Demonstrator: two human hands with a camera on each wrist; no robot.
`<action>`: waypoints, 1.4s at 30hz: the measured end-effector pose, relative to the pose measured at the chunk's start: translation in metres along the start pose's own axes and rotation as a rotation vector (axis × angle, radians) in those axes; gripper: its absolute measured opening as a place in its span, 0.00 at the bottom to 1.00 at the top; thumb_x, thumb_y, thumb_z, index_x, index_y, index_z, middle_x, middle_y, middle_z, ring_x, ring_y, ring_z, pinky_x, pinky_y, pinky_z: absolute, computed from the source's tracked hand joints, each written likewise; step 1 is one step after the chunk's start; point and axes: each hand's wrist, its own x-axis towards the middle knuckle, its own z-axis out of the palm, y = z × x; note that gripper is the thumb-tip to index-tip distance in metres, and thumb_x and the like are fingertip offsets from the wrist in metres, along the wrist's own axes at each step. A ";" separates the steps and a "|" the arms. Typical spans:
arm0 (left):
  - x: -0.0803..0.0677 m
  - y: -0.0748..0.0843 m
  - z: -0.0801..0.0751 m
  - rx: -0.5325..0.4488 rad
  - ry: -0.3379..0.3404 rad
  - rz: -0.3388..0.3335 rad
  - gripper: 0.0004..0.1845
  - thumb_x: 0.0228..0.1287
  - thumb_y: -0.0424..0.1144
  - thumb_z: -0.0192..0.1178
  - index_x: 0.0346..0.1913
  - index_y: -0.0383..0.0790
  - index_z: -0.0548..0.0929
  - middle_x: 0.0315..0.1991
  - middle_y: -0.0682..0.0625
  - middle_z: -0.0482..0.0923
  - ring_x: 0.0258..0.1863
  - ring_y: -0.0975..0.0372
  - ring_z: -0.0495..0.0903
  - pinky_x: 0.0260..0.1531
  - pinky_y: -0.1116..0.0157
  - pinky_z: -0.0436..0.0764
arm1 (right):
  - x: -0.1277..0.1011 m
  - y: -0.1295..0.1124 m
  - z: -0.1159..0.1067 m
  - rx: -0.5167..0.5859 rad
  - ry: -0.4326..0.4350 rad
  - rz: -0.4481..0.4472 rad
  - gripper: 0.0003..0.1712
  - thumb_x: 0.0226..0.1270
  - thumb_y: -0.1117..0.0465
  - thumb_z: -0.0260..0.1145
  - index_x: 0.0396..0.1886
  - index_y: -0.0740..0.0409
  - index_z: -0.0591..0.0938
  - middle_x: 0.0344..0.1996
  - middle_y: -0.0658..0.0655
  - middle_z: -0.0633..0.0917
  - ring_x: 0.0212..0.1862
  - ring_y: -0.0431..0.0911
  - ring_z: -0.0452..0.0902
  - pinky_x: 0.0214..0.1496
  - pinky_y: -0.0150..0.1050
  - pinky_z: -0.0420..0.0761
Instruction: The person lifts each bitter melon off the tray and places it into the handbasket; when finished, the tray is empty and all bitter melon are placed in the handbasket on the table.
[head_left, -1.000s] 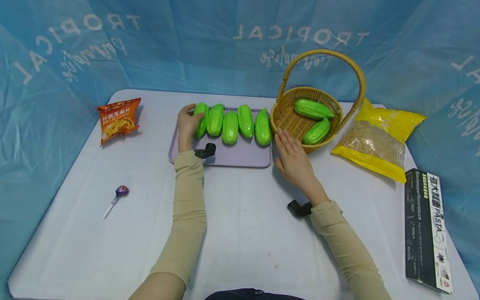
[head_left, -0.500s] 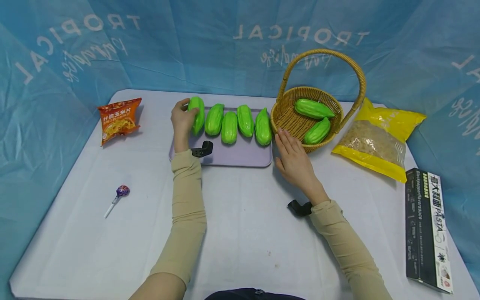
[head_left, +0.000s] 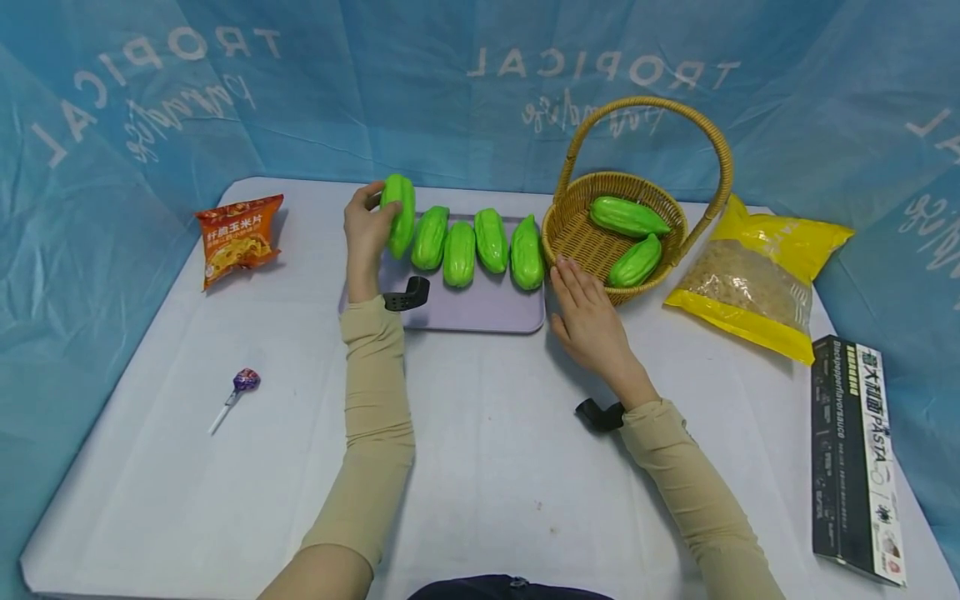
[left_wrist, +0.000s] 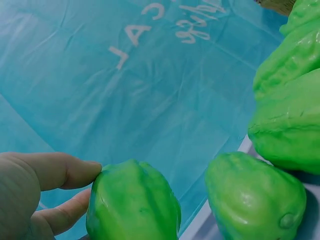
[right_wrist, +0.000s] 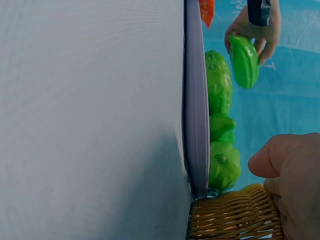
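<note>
My left hand [head_left: 366,229] grips a green ridged gourd [head_left: 398,214] and holds it lifted above the left end of a lilac tray [head_left: 480,310]. The left wrist view shows that gourd [left_wrist: 132,202] close up, pinched by fingers [left_wrist: 47,172]. Several more green gourds [head_left: 476,244] lie in a row on the tray. My right hand [head_left: 588,317] rests flat on the table, fingers straight, beside a wicker basket [head_left: 573,237] that holds two gourds [head_left: 628,218]. In the right wrist view the basket rim [right_wrist: 232,217] sits next to the tray edge [right_wrist: 196,125].
An orange snack bag [head_left: 236,237] lies at the far left and a lollipop [head_left: 236,392] nearer me. A yellow bag [head_left: 757,279] sits right of the basket, and a black pasta box [head_left: 855,454] at the right edge. Blue printed sheeting surrounds the white table.
My left hand has closed round the leftmost gourd and raised it off the tray, moving it slightly back. The right hand has stayed where it was.
</note>
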 end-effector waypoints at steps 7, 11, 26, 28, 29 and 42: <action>0.000 0.001 0.004 0.003 -0.011 0.003 0.26 0.68 0.35 0.56 0.69 0.44 0.70 0.68 0.42 0.68 0.66 0.54 0.71 0.62 0.61 0.73 | 0.000 -0.001 -0.001 0.006 0.011 -0.005 0.37 0.72 0.59 0.54 0.75 0.67 0.54 0.76 0.63 0.54 0.78 0.56 0.45 0.77 0.54 0.51; 0.000 0.002 0.007 0.002 -0.021 0.009 0.26 0.69 0.35 0.56 0.69 0.44 0.69 0.68 0.42 0.68 0.66 0.53 0.70 0.63 0.61 0.73 | 0.001 0.000 -0.002 0.004 0.011 -0.007 0.37 0.73 0.59 0.54 0.75 0.67 0.54 0.76 0.63 0.54 0.78 0.56 0.45 0.77 0.53 0.51; -0.008 0.014 0.025 -0.115 -0.113 0.040 0.26 0.68 0.33 0.56 0.69 0.43 0.69 0.67 0.41 0.69 0.60 0.52 0.75 0.53 0.62 0.77 | 0.000 -0.001 -0.002 0.008 0.015 -0.007 0.37 0.72 0.59 0.55 0.75 0.67 0.54 0.76 0.64 0.54 0.78 0.56 0.46 0.77 0.53 0.52; -0.011 0.017 0.030 -0.119 -0.142 0.051 0.26 0.69 0.34 0.55 0.69 0.44 0.69 0.67 0.41 0.69 0.60 0.52 0.75 0.50 0.62 0.78 | 0.000 -0.001 -0.002 0.011 0.020 -0.008 0.37 0.72 0.59 0.56 0.75 0.67 0.55 0.76 0.64 0.55 0.78 0.56 0.47 0.77 0.53 0.52; -0.013 0.018 0.033 -0.119 -0.158 0.051 0.27 0.69 0.34 0.55 0.70 0.45 0.68 0.67 0.42 0.68 0.60 0.52 0.75 0.49 0.62 0.78 | -0.001 -0.001 -0.002 0.012 0.021 -0.009 0.37 0.72 0.59 0.56 0.75 0.67 0.55 0.76 0.64 0.55 0.78 0.56 0.47 0.77 0.53 0.52; -0.039 0.041 0.075 -0.112 -0.374 0.077 0.28 0.71 0.36 0.54 0.73 0.46 0.64 0.69 0.43 0.66 0.59 0.53 0.76 0.41 0.64 0.77 | -0.001 -0.001 -0.001 0.010 0.025 -0.017 0.37 0.73 0.59 0.55 0.75 0.67 0.54 0.76 0.64 0.54 0.78 0.56 0.46 0.77 0.54 0.52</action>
